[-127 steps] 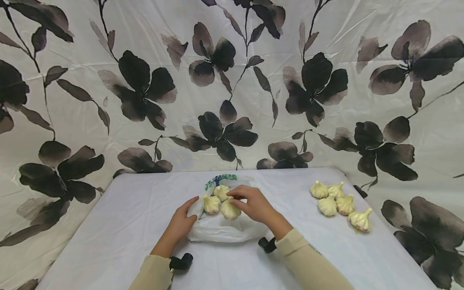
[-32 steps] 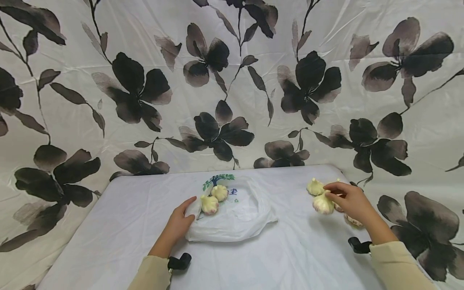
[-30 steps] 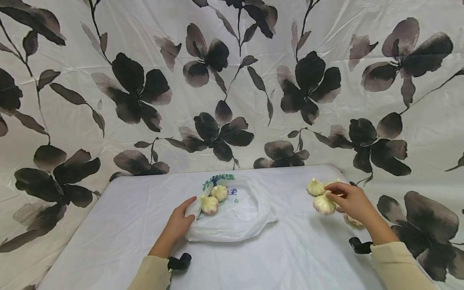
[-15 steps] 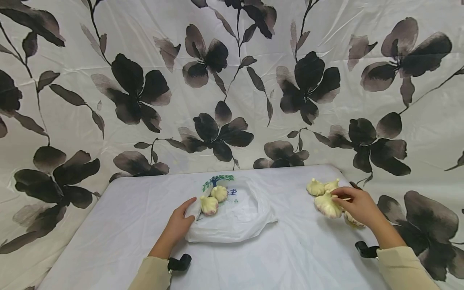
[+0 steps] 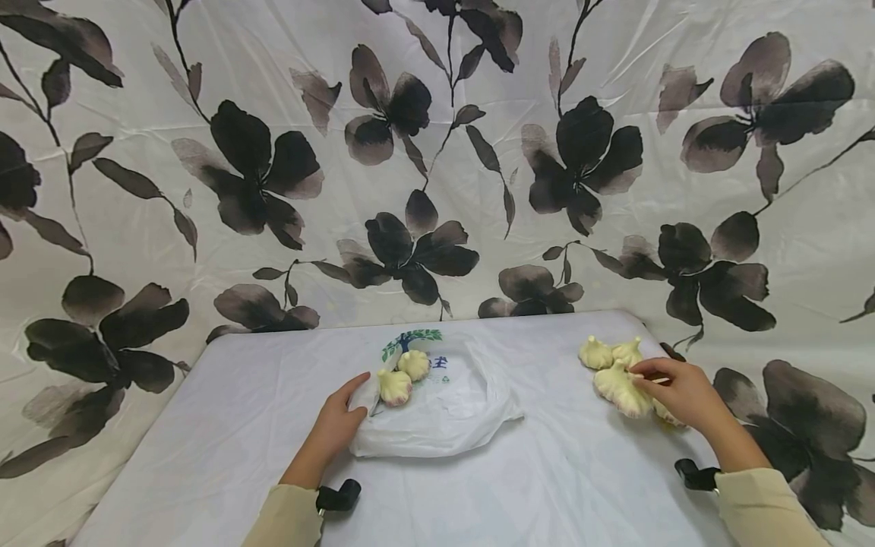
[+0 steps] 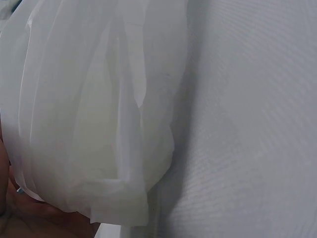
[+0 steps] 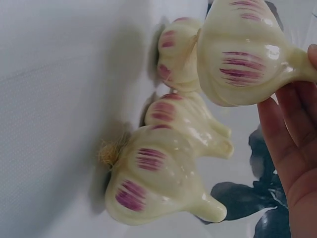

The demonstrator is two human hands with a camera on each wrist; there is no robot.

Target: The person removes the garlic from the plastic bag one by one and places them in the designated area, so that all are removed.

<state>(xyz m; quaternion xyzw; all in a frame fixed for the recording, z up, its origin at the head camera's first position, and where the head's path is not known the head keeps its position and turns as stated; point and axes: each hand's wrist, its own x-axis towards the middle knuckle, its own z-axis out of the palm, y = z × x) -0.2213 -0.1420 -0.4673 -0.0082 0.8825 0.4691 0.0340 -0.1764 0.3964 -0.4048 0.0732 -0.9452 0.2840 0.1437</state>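
Note:
A white plastic bag with a printed tree and blue lettering lies spread on the table; two garlic bulbs rest at its left side. My left hand holds the bag's left rim; in the left wrist view, fingers show beneath the crumpled plastic. On the right, my right hand pinches a garlic bulb by its stem, over the other bulbs. The right wrist view shows this held bulb, glossy with purple streaks, above several others, the nearest bulb with a rooty base.
Behind the held bulb, more garlic bulbs sit near the table's right edge, and the right hand partly covers another bulb. A white cloth covers the table. A floral curtain hangs behind it.
Since the earliest frame, my right hand has moved from the bag to the right-hand group with a bulb, leaving two in the bag. Lately it has shifted slightly right and nearer. My left hand stays.

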